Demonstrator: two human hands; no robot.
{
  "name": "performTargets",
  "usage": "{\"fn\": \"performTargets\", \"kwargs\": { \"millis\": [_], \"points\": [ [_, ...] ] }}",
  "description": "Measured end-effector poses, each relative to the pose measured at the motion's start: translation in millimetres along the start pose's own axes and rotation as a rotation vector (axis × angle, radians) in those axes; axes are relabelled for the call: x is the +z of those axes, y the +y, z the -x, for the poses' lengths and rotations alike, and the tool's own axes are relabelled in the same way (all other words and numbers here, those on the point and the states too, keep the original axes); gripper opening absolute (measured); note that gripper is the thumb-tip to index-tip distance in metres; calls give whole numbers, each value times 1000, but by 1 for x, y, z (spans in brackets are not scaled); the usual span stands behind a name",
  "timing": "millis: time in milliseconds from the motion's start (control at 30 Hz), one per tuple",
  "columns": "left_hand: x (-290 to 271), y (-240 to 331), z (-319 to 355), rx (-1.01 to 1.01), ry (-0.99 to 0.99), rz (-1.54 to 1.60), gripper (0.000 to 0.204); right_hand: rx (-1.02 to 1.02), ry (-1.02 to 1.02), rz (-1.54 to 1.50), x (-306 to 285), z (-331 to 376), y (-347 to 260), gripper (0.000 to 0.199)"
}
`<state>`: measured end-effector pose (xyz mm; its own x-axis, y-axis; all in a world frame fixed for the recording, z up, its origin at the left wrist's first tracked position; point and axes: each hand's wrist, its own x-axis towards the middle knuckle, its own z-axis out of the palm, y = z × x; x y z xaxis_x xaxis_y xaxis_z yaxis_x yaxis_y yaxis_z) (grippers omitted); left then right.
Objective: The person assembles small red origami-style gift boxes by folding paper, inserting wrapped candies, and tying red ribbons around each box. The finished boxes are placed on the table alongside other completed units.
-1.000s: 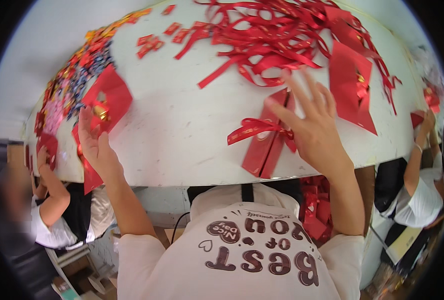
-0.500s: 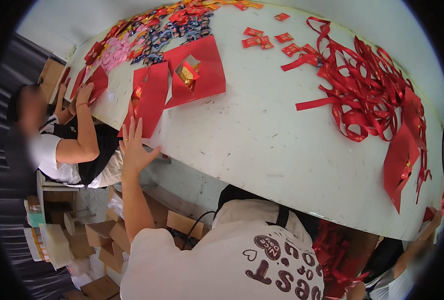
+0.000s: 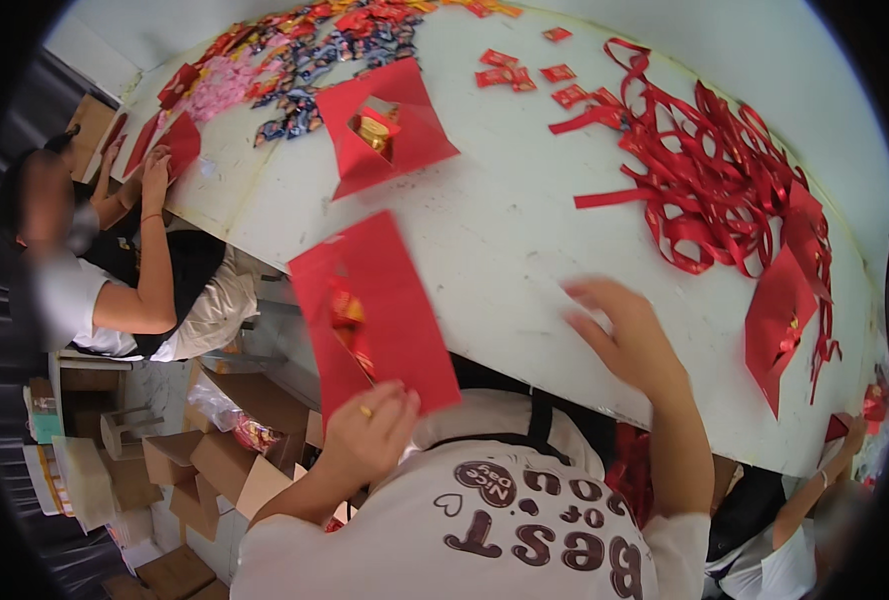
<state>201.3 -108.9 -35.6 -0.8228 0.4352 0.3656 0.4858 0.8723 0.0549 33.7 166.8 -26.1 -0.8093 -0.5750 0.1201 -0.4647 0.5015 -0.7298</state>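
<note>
My left hand (image 3: 370, 435) pinches the lower edge of a red folded paper candy box (image 3: 405, 310) at the table's near edge. Through its slit-like opening, candies in shiny red and gold wrappers (image 3: 348, 312) show. To the right, my right hand (image 3: 620, 335) hangs over the table with thumb and fingers apart and nothing in it; its fingertips are slightly blurred. Beyond the held box stands another red paper box (image 3: 415, 120), its opening showing a gold-wrapped candy (image 3: 375, 133).
A tangled heap of red ribbons (image 3: 705, 190) covers the table's right side, beside another red box (image 3: 780, 330). Wrapped candies (image 3: 335, 70) spread along the far left. Co-workers sit at left (image 3: 145, 270) and lower right (image 3: 780, 540). Cardboard boxes (image 3: 220, 465) stand on the floor.
My left hand has taken hold of the nearer red box and brought it right and toward me. My right hand has come into view over the table.
</note>
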Motion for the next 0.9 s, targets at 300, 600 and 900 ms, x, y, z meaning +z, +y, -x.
{"fn": "performTargets", "kwargs": {
  "millis": [300, 600, 900],
  "points": [
    [19, 24, -80, 534, 132, 265, 21, 180, -47, 4, -4, -69, 27, 29],
    [47, 54, -170, 435, -534, 97, 93, 309, 256, 315, -65, 11, 67, 35],
    [64, 46, -168, 319, -456, 321, 100, 284, 212, 538, -59, 13, 39, 84]
  ]
}}
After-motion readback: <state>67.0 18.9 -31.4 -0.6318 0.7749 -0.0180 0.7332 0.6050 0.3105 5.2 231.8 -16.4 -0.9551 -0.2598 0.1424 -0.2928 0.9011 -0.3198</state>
